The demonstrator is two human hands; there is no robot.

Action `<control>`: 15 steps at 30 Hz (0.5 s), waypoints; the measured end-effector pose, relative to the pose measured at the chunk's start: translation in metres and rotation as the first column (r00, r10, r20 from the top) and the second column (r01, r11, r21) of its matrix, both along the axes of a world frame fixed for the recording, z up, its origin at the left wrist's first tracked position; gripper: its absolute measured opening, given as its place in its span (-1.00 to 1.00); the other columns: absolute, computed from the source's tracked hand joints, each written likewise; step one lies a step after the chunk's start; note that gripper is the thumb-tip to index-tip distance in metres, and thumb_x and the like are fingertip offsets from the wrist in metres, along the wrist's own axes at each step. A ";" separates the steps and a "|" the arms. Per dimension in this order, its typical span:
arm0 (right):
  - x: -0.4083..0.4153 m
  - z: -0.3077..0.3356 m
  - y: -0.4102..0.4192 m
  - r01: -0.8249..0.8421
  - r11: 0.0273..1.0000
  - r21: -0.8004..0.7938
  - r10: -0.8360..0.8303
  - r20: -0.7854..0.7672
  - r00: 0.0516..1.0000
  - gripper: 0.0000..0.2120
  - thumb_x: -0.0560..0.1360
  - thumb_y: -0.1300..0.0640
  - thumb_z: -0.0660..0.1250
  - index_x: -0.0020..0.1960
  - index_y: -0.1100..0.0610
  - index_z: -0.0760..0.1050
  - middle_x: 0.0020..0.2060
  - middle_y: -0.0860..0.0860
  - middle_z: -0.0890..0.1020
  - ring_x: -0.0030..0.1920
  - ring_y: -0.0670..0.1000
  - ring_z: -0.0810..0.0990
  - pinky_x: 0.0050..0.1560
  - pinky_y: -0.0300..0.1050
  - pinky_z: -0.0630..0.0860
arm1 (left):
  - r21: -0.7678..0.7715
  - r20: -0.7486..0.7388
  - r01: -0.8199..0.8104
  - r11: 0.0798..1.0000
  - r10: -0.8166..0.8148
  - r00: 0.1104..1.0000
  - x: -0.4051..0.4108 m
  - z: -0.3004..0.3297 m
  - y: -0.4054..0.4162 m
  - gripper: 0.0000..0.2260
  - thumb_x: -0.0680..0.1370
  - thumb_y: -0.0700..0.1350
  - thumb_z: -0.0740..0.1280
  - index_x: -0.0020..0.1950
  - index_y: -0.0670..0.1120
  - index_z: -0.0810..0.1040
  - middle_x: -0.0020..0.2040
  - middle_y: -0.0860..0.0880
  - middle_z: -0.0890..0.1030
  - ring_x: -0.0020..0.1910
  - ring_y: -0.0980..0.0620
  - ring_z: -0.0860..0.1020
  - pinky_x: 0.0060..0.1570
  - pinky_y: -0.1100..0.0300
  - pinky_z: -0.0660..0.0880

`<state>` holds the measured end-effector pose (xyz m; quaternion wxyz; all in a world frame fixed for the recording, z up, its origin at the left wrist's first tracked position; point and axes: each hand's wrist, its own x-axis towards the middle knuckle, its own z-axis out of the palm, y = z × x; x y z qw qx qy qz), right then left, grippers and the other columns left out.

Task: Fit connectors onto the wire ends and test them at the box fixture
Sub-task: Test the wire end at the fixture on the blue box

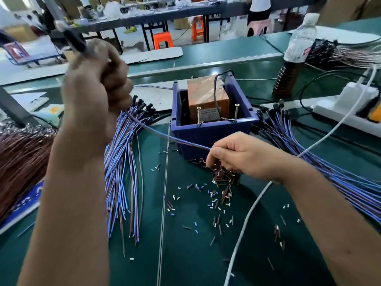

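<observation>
Left hand [97, 83] raised, fist gripping one wire [165, 136]; right hand [241, 155] pinches its far end over the connectors [221, 175] before the box [212, 112]. Fitting step; next likely needs a connector picked.

Green-matted table [185, 254] carrying blue bin [212, 133] at centre, orange box fixture [208, 100] sitting inside. Blue-and-brown wire bundle [121, 172] lying fanned left of bin, second bundle [309, 157] spreading right. Small loose connectors [220, 182] lying scattered in front of bin. White cable [247, 215] trailing across mat. Bottle [296, 54] standing far right, white power strip [348, 108] lying beside.
</observation>
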<state>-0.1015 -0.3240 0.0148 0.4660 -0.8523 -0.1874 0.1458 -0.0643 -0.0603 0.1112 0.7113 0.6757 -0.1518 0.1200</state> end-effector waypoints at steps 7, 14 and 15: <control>0.000 -0.019 0.007 0.049 0.997 -0.060 -0.048 0.009 0.999 -0.61 0.62 0.35 0.25 -0.27 -0.04 0.51 -0.41 -0.11 0.54 -0.37 -0.06 0.46 -0.30 -0.24 0.47 | 0.841 0.373 -0.208 0.499 -0.257 0.892 -0.041 -0.076 -0.106 -0.75 0.58 -0.10 0.14 0.10 -0.07 0.58 0.10 0.01 0.56 -0.04 -0.13 0.58 -0.15 -0.05 0.53; -0.006 -0.030 -0.022 0.013 0.999 0.040 -0.014 0.010 1.000 -0.81 0.64 0.20 0.34 -0.16 0.09 0.59 -0.33 0.01 0.61 -0.31 -0.06 0.52 -0.28 -0.07 0.44 | 0.865 0.308 -0.160 0.476 -0.251 0.918 -0.041 -0.121 -0.104 -0.69 0.57 -0.08 0.14 0.23 -0.05 0.56 -0.01 -0.01 0.69 -0.10 -0.21 0.64 -0.21 -0.08 0.55; -0.006 -0.031 -0.029 0.001 0.998 0.066 -0.001 0.007 1.000 -0.78 0.66 0.14 0.35 -0.16 0.12 0.60 -0.37 0.01 0.57 -0.35 -0.06 0.48 -0.31 -0.11 0.40 | 0.859 0.318 -0.168 0.484 -0.247 0.915 -0.038 -0.125 -0.103 -0.75 0.60 -0.10 0.18 0.19 -0.06 0.57 -0.07 -0.01 0.69 -0.15 -0.20 0.64 -0.24 -0.07 0.54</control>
